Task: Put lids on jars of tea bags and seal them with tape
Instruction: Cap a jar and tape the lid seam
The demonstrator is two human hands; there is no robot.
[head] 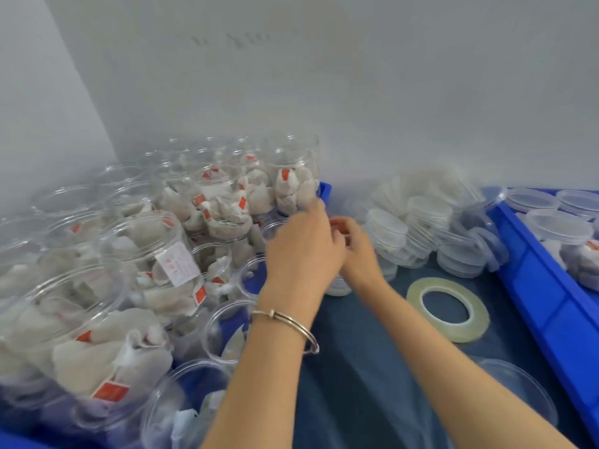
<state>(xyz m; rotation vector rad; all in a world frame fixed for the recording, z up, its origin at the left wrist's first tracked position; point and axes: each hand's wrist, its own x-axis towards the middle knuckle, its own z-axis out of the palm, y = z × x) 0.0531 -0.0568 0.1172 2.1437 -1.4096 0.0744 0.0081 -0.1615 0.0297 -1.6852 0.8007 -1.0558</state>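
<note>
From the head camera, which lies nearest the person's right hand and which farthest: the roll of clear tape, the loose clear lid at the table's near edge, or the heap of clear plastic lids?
From the right hand:
1. Heap of clear plastic lids, just to its right.
2. Roll of clear tape, flat on the dark cloth, nearer the person and to the right.
3. Loose clear lid, at the table's near right edge.

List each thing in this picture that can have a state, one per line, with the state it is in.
Jars of tea bags: filled, piled, no lids visible on the near ones.
Loose lids: stacked, not on jars.
Tape roll: lying flat, untouched.
Right-hand blue crate: holding lidded jars.
Left hand: raised over a small jar, grip hidden.
Right hand: fingers curled, pinching something blurred.
</note>
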